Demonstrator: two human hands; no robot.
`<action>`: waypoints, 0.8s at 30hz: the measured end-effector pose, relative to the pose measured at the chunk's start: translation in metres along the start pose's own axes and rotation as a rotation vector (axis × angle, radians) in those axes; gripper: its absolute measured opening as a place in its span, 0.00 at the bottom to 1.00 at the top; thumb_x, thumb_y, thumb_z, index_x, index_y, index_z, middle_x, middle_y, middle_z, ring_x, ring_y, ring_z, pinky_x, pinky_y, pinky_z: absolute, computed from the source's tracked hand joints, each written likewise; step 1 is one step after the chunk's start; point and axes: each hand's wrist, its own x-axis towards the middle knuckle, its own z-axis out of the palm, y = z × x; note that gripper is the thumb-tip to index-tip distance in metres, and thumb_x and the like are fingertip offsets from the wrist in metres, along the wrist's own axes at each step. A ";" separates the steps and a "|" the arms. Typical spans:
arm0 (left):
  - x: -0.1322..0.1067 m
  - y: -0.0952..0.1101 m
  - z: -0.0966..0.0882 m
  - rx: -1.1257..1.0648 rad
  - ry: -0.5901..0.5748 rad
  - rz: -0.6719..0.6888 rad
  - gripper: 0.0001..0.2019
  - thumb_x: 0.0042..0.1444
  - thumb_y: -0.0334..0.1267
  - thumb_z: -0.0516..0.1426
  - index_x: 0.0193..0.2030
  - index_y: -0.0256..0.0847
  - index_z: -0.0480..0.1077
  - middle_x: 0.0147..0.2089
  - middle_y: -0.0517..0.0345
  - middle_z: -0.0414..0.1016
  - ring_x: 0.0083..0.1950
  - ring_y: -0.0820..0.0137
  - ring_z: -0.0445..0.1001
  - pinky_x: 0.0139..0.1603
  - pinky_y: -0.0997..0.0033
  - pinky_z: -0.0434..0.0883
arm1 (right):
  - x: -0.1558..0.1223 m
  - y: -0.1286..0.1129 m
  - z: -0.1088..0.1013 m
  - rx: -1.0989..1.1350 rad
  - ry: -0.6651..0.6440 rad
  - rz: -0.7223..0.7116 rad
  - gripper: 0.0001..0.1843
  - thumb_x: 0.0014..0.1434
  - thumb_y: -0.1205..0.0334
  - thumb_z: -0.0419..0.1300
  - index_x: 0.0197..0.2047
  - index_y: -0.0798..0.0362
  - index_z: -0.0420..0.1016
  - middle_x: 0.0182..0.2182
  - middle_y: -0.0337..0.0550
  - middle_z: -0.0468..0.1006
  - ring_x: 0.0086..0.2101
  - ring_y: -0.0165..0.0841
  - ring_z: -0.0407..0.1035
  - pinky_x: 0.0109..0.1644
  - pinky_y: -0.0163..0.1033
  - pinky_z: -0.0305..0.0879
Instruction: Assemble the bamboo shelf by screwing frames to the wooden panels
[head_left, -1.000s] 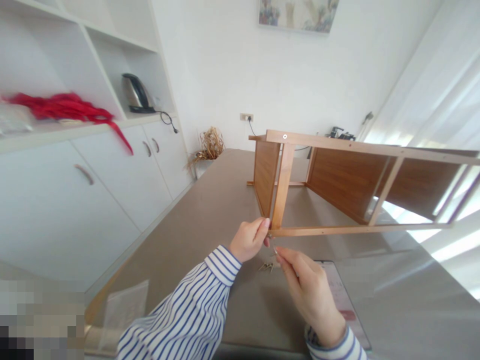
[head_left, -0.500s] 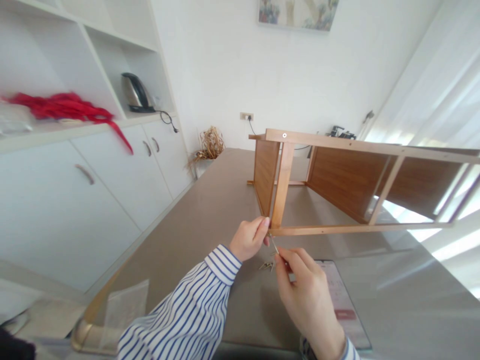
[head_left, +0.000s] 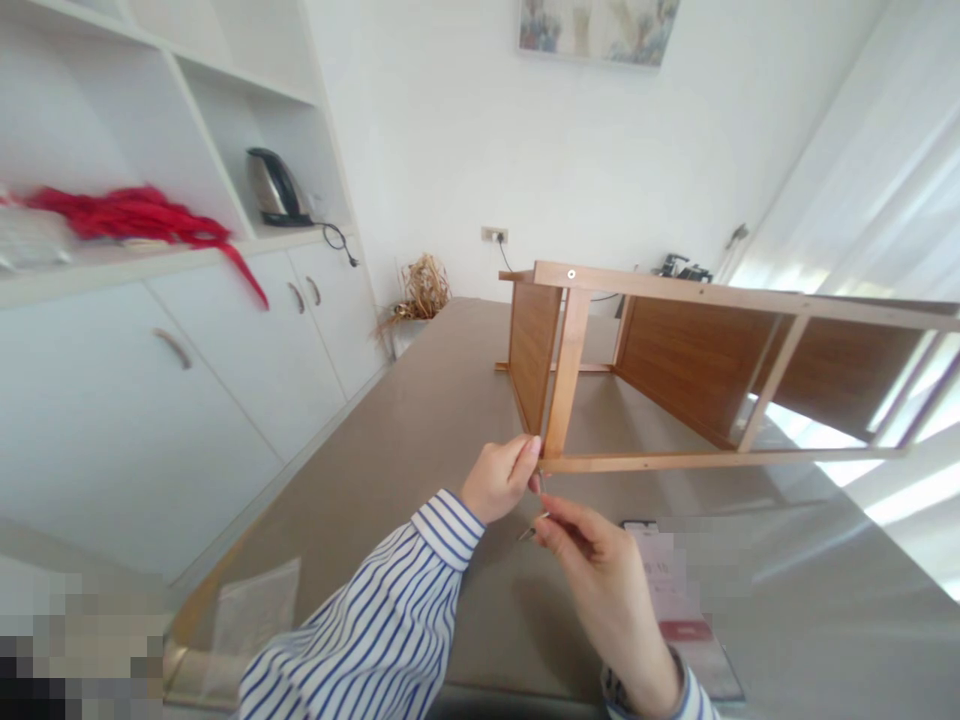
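Observation:
A wooden shelf frame (head_left: 720, 460) lies on its side on the table. My left hand (head_left: 501, 478) is closed round its near left corner, thumb on top. Just below that corner, my right hand (head_left: 600, 560) pinches a thin metal rod that looks like a hex key (head_left: 543, 484). Its tip points up at the corner; the contact point is hidden by my left fingers. Several small metal screws (head_left: 526, 534) lie on the table beside my right fingertips, partly covered by them. A round screw head (head_left: 571, 274) shows in the frame's upper rail.
A smartphone (head_left: 664, 575) lies right of my right hand on the grey-brown table (head_left: 420, 400). A clear plastic bag (head_left: 255, 610) rests near the table's left front edge. White cabinets (head_left: 225, 350) line the left side, with a kettle (head_left: 274, 187) and red cloth (head_left: 135, 215) above.
My right hand has moved slightly up and left, closer to the corner, and its grip on the rod has turned. My left hand stays on the frame.

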 end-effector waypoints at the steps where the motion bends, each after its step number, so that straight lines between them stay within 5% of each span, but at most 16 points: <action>1: 0.000 0.000 0.000 0.000 0.001 0.001 0.22 0.66 0.46 0.40 0.30 0.39 0.68 0.22 0.62 0.74 0.25 0.77 0.73 0.34 0.78 0.68 | 0.000 0.001 -0.001 0.004 -0.015 -0.007 0.14 0.57 0.55 0.59 0.44 0.51 0.77 0.35 0.44 0.80 0.33 0.33 0.75 0.38 0.37 0.73; 10: -0.001 -0.003 0.001 0.003 -0.011 0.003 0.22 0.66 0.46 0.40 0.31 0.39 0.69 0.23 0.62 0.74 0.25 0.77 0.73 0.34 0.78 0.68 | 0.007 -0.005 -0.011 -0.269 0.036 -0.394 0.09 0.61 0.62 0.55 0.41 0.51 0.75 0.38 0.45 0.77 0.38 0.32 0.72 0.42 0.37 0.69; 20: 0.000 -0.002 0.000 0.014 0.012 0.015 0.22 0.66 0.45 0.40 0.29 0.39 0.68 0.24 0.62 0.74 0.25 0.77 0.72 0.33 0.78 0.68 | 0.003 -0.005 -0.004 -0.285 0.098 -0.340 0.12 0.62 0.64 0.53 0.49 0.51 0.68 0.38 0.43 0.78 0.34 0.29 0.73 0.38 0.33 0.69; 24: -0.001 -0.004 0.001 0.004 0.001 0.005 0.22 0.66 0.46 0.40 0.29 0.39 0.67 0.23 0.62 0.74 0.25 0.77 0.73 0.34 0.78 0.68 | 0.003 -0.001 -0.002 -0.274 0.080 -0.332 0.09 0.62 0.63 0.53 0.44 0.50 0.72 0.35 0.41 0.79 0.34 0.30 0.74 0.38 0.33 0.69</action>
